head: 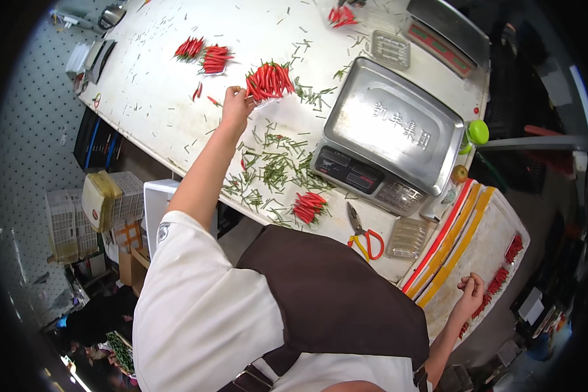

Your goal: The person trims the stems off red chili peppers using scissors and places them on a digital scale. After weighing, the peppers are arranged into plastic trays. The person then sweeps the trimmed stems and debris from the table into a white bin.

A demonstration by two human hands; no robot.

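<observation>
My left hand point(237, 109) reaches across the white table, its thumb and fingers closed on the near left edge of a pack of red chillies point(270, 81) heaped on clear plastic. Off to the right, my right hand point(472, 290) is loosely curled with nothing visible in it. It is over a white foam box point(463, 250) with yellow and red tape, beside a row of packed red chillies point(498, 281). A smaller pack of red chillies point(309, 207) lies at the table's near edge. Cut green stems point(275, 169) are scattered between that pack and my left hand.
A digital scale with a steel pan point(394, 125) stands right of the stems. Red-and-yellow-handled shears point(362, 232) lie beside an upturned clear tray point(407, 237). Farther back are two chilli packs point(215, 60), another clear tray point(391, 49) and a second scale point(441, 46).
</observation>
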